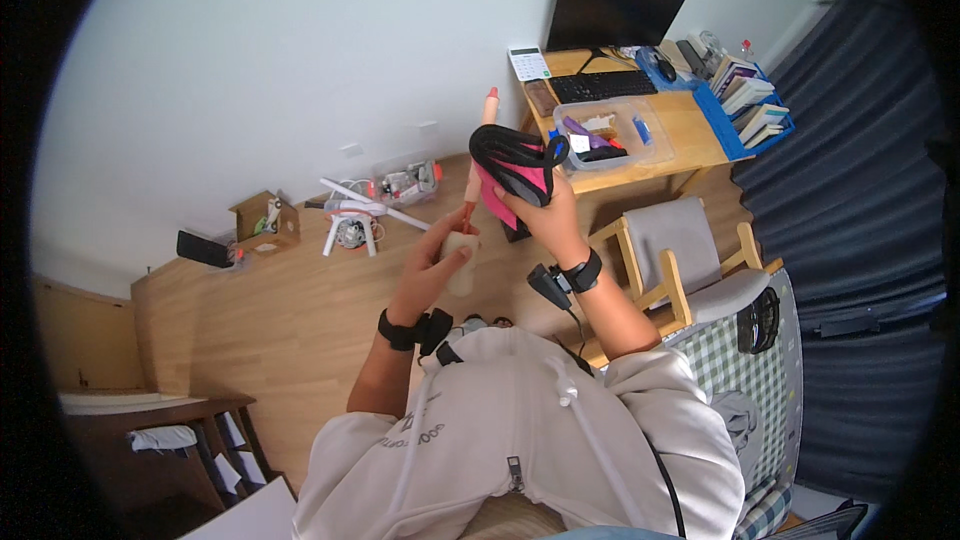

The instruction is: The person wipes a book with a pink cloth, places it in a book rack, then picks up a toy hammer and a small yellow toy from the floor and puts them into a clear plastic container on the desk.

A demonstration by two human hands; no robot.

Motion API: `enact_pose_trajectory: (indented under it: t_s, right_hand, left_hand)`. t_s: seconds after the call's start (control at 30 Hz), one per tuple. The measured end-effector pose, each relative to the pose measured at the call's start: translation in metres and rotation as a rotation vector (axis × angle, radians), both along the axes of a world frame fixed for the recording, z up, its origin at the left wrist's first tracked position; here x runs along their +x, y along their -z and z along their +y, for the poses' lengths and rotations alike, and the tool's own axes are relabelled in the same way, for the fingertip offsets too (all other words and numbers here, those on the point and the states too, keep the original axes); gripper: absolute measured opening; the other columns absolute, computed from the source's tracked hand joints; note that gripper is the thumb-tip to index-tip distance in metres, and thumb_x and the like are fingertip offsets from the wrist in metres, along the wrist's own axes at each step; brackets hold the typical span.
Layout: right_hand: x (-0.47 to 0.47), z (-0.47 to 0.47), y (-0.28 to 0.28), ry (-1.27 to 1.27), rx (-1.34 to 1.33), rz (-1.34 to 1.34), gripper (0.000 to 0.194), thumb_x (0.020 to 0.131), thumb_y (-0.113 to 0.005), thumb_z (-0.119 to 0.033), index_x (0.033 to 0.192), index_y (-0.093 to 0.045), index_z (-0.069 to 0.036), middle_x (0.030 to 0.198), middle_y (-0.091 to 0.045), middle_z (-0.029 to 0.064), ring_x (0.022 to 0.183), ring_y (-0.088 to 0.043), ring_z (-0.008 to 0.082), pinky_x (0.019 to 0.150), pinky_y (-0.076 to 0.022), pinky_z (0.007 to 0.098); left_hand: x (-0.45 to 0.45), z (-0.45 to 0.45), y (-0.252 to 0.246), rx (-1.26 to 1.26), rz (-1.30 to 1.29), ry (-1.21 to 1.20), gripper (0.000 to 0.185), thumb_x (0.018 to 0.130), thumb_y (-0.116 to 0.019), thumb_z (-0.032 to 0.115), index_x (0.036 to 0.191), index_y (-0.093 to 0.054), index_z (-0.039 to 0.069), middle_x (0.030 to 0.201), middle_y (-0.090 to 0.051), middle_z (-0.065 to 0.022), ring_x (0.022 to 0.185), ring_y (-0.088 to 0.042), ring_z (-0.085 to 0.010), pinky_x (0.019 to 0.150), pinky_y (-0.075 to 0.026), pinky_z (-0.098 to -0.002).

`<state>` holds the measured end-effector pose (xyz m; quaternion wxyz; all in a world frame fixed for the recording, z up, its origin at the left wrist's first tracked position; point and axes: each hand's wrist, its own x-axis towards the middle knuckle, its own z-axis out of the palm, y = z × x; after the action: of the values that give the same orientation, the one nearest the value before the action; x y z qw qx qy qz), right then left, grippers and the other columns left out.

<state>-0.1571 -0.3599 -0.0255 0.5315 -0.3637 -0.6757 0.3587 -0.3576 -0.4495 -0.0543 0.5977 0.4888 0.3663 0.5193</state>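
My left hand grips a cream cylindrical handle in front of my body. From it rises a slim peach-coloured rod with a reddish tip and a thin red section just above the handle. My right hand holds a bundle of folded pink and grey fabric with thick black edging. The fabric hides part of the rod, and whether the two touch I cannot tell. Both wrists wear black straps with small devices.
Ahead right stands a wooden desk with a monitor, keyboard and clear plastic bin. A grey-cushioned wooden chair is nearer. On the floor, left, are a cardboard box and white parts. A dark shelf unit stands lower left.
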Motion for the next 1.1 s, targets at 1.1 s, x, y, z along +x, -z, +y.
enact_pose_trajectory:
  t_s: [1.1]
  right_hand:
    - [0.014,0.110,-0.060,-0.063,0.050,-0.001,0.031,0.081,-0.074,0.000,0.112,-0.067,0.001,0.106,-0.071,0.0094,0.096,-0.065,0.0160,0.087,-0.0494,0.0299]
  left_hand:
    - [0.006,0.048,-0.023,0.028,-0.026,-0.098,0.061,0.092,-0.067,0.012,0.146,-0.040,0.008,0.109,-0.061,-0.0070,0.093,-0.064,-0.0142,0.073,-0.055,-0.0284]
